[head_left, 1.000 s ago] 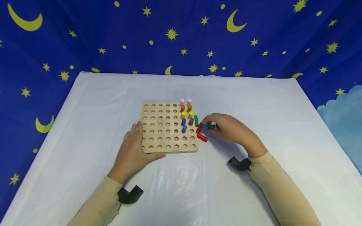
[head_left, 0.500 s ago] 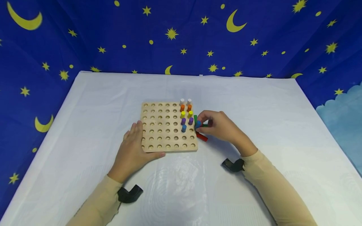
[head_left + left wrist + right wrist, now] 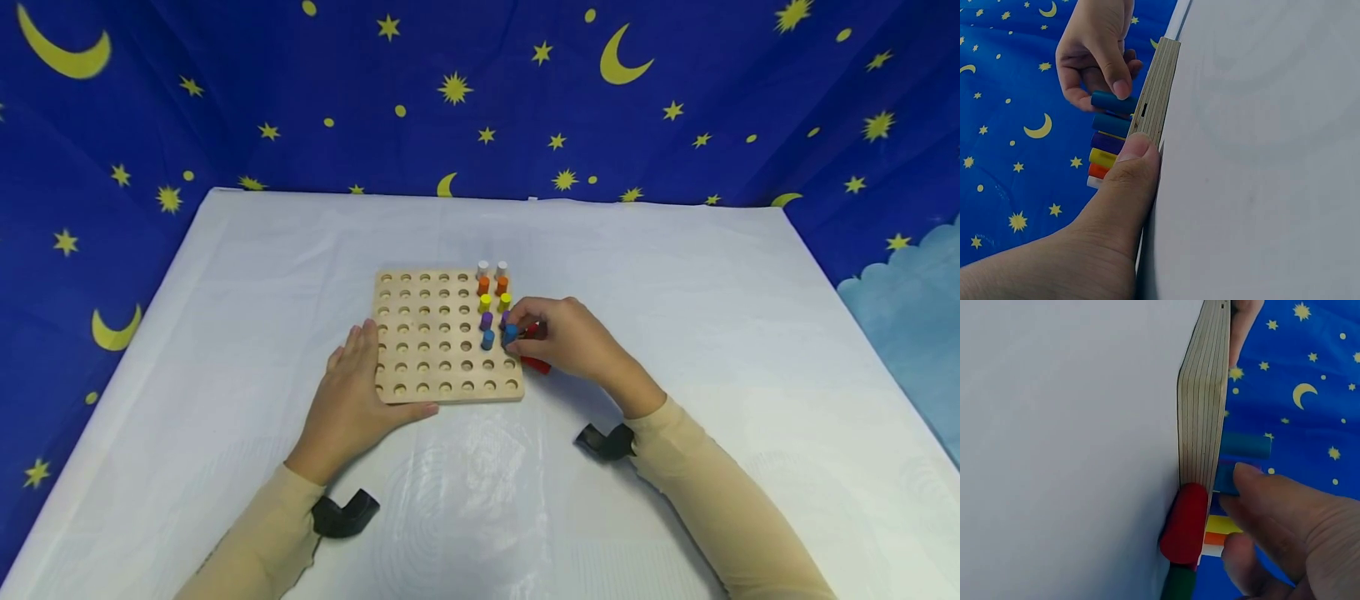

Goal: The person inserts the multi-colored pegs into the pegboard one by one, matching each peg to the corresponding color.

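Blue peg [image 3: 510,334], pinched upright between thumb and fingertips [image 3: 1121,87] of right hand [image 3: 572,337], at the right-hand column of wooden pegboard [image 3: 427,367], just right of a second blue peg [image 3: 488,340] already seated there; whether the held peg has entered its hole not discernible. Right hand curled around the peg, remaining fingers bent above the board's right edge. Behind the blue pair, standing in two columns toward the far edge: purple pegs [image 3: 487,320], yellow pegs [image 3: 485,302], orange pegs [image 3: 483,285], white pegs [image 3: 483,268]. Red peg [image 3: 536,364] lying on the table just beside the board's right edge, partly under the right hand; in the right wrist view, another red peg [image 3: 1185,522] against the board's edge with a green peg [image 3: 1179,584] touching its end. Left hand [image 3: 352,400] flat and relaxed, fingers straight, resting at the near left corner of the board, thumb [image 3: 1130,164] pressed against the front edge, holding nothing. White table cover [image 3: 675,275] beneath; blue star-and-moon backdrop [image 3: 225,92] behind.
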`<move>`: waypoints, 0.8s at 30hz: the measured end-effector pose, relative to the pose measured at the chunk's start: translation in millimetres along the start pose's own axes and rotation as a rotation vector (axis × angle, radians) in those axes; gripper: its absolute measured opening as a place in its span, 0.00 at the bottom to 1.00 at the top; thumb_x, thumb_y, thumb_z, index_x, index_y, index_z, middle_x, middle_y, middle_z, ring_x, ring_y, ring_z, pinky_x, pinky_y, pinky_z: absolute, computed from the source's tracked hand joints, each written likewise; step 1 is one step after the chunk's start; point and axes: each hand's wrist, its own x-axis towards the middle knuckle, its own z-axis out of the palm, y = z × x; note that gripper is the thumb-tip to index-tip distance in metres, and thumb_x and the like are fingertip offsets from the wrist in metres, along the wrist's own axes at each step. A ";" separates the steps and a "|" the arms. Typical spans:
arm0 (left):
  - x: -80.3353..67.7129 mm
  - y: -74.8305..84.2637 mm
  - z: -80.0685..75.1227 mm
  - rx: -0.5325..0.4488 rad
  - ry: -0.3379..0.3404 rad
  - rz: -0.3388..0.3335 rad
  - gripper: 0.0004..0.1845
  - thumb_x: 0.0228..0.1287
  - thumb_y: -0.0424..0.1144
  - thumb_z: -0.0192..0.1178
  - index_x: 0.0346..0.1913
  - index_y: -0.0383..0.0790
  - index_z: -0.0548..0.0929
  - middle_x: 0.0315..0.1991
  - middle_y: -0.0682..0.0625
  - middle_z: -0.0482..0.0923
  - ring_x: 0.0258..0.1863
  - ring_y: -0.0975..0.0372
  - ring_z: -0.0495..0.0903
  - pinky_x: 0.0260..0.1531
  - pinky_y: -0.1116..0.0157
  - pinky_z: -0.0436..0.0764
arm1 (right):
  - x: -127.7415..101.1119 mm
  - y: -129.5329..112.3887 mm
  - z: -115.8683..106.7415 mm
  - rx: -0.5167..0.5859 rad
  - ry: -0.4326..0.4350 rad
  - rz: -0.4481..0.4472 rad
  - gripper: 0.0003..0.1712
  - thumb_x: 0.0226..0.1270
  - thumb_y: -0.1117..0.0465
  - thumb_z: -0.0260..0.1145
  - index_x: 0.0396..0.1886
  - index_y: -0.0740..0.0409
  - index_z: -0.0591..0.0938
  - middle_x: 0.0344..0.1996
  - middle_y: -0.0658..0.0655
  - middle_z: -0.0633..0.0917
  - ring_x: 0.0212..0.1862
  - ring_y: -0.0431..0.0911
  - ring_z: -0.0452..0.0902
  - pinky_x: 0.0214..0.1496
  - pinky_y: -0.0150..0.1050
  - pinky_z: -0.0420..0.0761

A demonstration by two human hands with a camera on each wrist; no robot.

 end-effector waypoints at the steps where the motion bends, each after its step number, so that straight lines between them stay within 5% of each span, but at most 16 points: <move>1: 0.2 0.1 0.1 0.001 0.000 0.000 0.79 0.36 0.75 0.72 0.79 0.32 0.38 0.80 0.36 0.40 0.80 0.43 0.41 0.78 0.45 0.44 | 0.2 -0.3 0.1 -0.011 -0.001 0.000 0.12 0.59 0.58 0.76 0.42 0.50 0.84 0.36 0.47 0.90 0.34 0.40 0.82 0.36 0.36 0.81; 13: -0.2 0.5 -0.4 0.002 -0.007 -0.003 0.79 0.37 0.74 0.72 0.79 0.32 0.38 0.80 0.35 0.39 0.80 0.43 0.41 0.78 0.45 0.43 | -3.6 3.8 -14.7 -0.079 -0.041 -0.028 0.15 0.59 0.62 0.75 0.47 0.50 0.87 0.42 0.48 0.89 0.32 0.42 0.77 0.33 0.37 0.79; 24: -0.4 -0.9 0.6 -0.008 -0.004 0.001 0.79 0.36 0.76 0.70 0.79 0.33 0.37 0.80 0.36 0.39 0.80 0.43 0.41 0.78 0.44 0.44 | -4.6 23.4 -28.4 -0.193 -0.126 0.041 0.21 0.58 0.63 0.76 0.52 0.52 0.84 0.50 0.51 0.87 0.44 0.46 0.79 0.49 0.44 0.82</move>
